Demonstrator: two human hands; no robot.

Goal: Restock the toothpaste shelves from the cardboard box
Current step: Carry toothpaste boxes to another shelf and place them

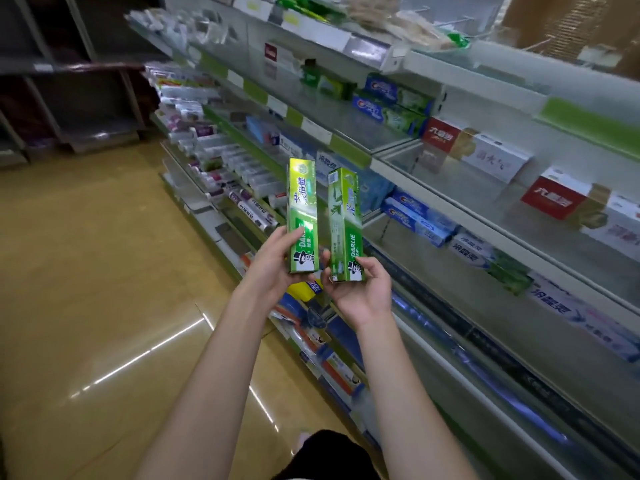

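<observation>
Hands — left, right — each gripping a green toothpaste box, half-stocked shelves, glossy tan floor

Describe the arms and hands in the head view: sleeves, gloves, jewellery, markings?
Both forearms are bare from the bottom edge of the frame to the wrists, with no sleeve in view. The left hand and right hand wear no gloves, and no watch, bracelet or ring shows on the visible sides. No markings or tattoos are visible. Below, only a patch of dark clothing shows.
</observation>
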